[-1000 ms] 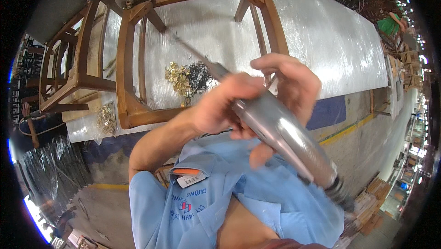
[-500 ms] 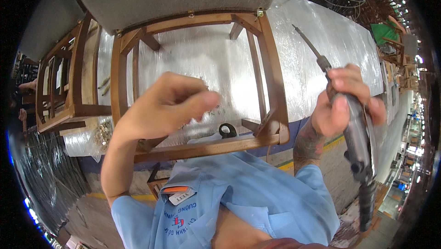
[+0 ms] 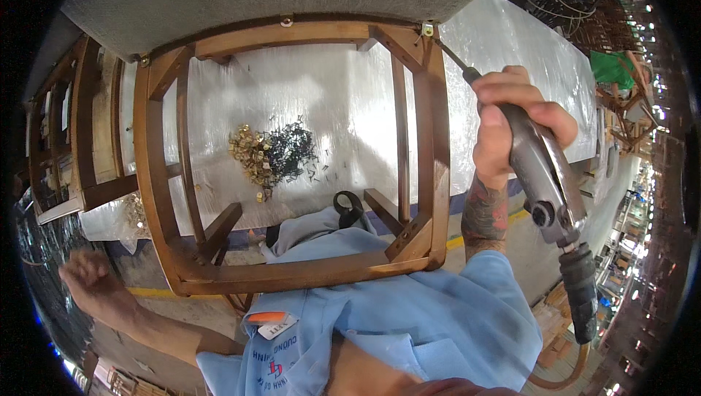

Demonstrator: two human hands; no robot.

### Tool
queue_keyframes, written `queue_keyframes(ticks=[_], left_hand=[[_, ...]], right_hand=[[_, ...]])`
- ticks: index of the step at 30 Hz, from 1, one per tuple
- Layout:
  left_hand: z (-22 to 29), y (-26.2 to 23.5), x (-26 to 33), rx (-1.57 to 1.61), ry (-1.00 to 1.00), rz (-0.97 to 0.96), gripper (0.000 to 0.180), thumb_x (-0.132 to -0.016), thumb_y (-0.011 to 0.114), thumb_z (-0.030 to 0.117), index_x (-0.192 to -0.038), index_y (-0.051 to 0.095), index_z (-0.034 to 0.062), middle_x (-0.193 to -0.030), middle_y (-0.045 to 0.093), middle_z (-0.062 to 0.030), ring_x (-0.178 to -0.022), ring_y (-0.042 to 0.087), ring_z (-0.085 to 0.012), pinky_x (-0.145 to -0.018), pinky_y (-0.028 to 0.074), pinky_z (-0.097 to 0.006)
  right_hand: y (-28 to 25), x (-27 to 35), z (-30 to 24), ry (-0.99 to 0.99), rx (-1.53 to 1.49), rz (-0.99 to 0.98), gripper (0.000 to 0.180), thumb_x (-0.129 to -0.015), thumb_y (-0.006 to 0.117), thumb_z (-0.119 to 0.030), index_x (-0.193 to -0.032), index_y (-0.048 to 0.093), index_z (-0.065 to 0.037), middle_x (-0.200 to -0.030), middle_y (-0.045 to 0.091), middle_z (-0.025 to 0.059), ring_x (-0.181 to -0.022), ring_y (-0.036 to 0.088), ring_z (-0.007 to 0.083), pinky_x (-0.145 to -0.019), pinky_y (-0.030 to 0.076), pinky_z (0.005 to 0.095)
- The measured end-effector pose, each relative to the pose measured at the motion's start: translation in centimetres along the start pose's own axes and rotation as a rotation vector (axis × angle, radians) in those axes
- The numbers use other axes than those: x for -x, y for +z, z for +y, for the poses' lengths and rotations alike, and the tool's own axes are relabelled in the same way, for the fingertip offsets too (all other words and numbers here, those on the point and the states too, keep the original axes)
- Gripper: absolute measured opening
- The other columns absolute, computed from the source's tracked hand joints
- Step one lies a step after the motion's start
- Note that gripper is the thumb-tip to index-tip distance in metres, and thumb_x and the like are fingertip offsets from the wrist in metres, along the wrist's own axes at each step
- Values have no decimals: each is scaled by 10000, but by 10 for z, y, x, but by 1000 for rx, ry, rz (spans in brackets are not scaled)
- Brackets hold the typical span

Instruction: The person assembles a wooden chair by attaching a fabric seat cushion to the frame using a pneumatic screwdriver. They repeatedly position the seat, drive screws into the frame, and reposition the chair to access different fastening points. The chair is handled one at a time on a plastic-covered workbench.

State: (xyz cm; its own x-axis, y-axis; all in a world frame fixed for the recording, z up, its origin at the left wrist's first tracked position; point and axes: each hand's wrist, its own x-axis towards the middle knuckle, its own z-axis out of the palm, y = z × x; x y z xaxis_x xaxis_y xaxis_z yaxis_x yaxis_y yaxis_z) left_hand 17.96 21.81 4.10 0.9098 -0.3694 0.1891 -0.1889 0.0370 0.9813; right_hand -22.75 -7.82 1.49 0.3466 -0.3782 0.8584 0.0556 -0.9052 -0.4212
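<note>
Head view shows the right hand (image 3: 511, 122) gripping a screwdriver (image 3: 544, 177), its long bit angled far-left onto the chair frame (image 3: 292, 275) corner bracket (image 3: 428, 29), while the left hand (image 3: 91, 283) hangs loosely curled, empty, near-left.

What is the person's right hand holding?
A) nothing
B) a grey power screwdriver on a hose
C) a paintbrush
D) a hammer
B: the right hand grips a grey power screwdriver whose thin bit points at the far corner of the wooden chair frame.

Left hand (image 3: 91, 279) drops off the chair frame (image 3: 292, 275) to low left; right hand (image 3: 511, 122) brings the air screwdriver (image 3: 544, 177) tip up to the corner bracket (image 3: 427, 29).
</note>
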Motion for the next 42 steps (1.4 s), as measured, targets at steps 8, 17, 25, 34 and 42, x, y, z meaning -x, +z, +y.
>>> queue_keyframes(ticks=[8, 17, 25, 34, 42], left_hand=[[-153, -123, 40, -92, -478, 676, 301, -947, 613, 318, -759, 517, 103, -715, 537, -16, -600, 488, -122, -562, 394, -266], [-285, -73, 177, -616, -1232, -693, 323, -892, 647, 294, -903, 642, -30, -784, 675, -105, -674, 654, -179, -598, 510, -319], [-324, 81, 168, -823, -310, -1024, 306, -915, 604, 275, -952, 638, -28, -753, 637, -200, -744, 658, -337, -736, 514, -411], [-337, 173, 184, -1038, 14, -934, 346, -829, 662, 164, -1154, 576, 80, -1200, 516, -158, -1097, 530, -369, -851, 463, -509], [-360, 163, 188, -988, 74, -946, 431, -820, 645, 56, -1238, 540, 73, -1220, 505, -183, -1091, 532, -372, -868, 449, -509]], right_hand=[[-2, 2, -6, 50, 93, 17, 414, -849, 639, -121, -1127, 333, -143, -787, 642, 177, -647, 614, 290, -650, 411, 467], [7, -1, -4, 92, 74, -30, 410, -855, 642, -106, -1131, 343, -159, -815, 652, 164, -686, 628, 291, -679, 402, 472], [11, -4, -6, 90, 135, -112, 377, -878, 622, -83, -1117, 334, -135, -815, 650, 165, -692, 623, 286, -709, 431, 458], [16, -18, 7, 72, -22, -51, 531, -825, 673, 31, -1206, 323, -88, -781, 634, 223, -672, 627, 259, -605, 505, 363], [20, -39, 23, 77, 185, 23, 378, -931, 594, -302, -1168, 342, -148, -651, 587, 155, -511, 575, 268, -822, 484, 476]])
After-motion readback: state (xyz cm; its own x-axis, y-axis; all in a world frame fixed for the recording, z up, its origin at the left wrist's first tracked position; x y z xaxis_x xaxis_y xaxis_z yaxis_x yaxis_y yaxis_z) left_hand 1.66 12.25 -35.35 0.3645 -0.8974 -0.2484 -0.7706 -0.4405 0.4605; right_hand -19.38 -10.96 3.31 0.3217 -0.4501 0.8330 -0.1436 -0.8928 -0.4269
